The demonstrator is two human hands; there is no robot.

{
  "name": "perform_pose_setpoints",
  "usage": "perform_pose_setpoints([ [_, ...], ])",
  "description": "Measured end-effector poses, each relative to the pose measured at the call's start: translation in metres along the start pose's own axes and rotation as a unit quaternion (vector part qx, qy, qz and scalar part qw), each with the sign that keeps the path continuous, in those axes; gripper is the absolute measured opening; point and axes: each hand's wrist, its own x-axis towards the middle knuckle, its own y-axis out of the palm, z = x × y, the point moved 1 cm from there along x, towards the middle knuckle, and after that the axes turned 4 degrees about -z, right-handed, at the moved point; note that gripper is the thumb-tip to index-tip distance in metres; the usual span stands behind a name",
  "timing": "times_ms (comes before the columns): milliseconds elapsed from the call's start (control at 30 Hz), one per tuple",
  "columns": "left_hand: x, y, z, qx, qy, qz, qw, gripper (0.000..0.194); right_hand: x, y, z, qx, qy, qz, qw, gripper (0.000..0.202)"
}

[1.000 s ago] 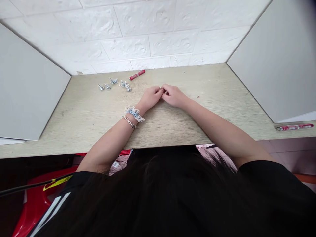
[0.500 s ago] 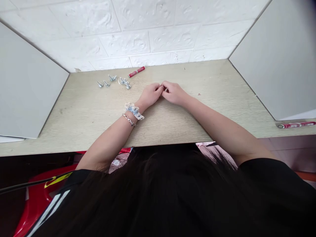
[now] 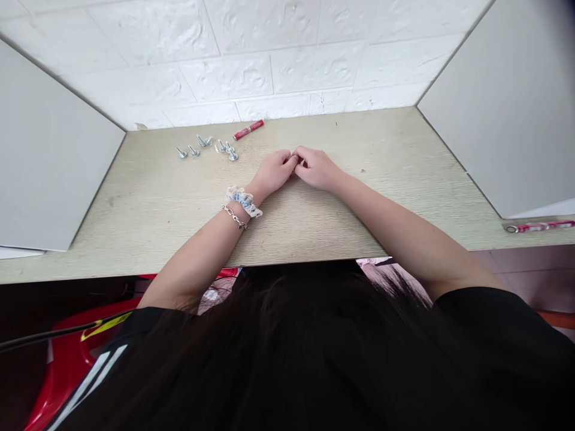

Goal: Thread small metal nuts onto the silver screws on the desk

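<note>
My left hand (image 3: 275,171) and my right hand (image 3: 318,169) meet over the middle of the wooden desk (image 3: 305,233), fingertips touching. The fingers of both are curled closed, and anything between them is hidden. A blue and white scrunchie (image 3: 243,202) and a silver chain bracelet (image 3: 234,218) circle my left wrist. Several silver bolts (image 3: 232,152) with washers stand in a loose group beyond my left hand. Behind them, near the wall, lies a red tube (image 3: 248,130).
White brick-patterned wall (image 3: 296,72) closes off the back. Grey panels stand at the left (image 3: 49,149) and right (image 3: 503,114). A second red tube (image 3: 543,227) lies at the desk's right front edge. Below left is a red chair (image 3: 67,365).
</note>
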Motion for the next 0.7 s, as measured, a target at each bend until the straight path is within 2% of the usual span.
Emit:
perform_pose_setpoints([
  [700, 0.0009, 0.0006, 0.0, 0.003, -0.003, -0.001, 1.0, 0.032, 0.0, 0.0003, -0.0015, 0.005, -0.008, -0.005, 1.0, 0.002],
])
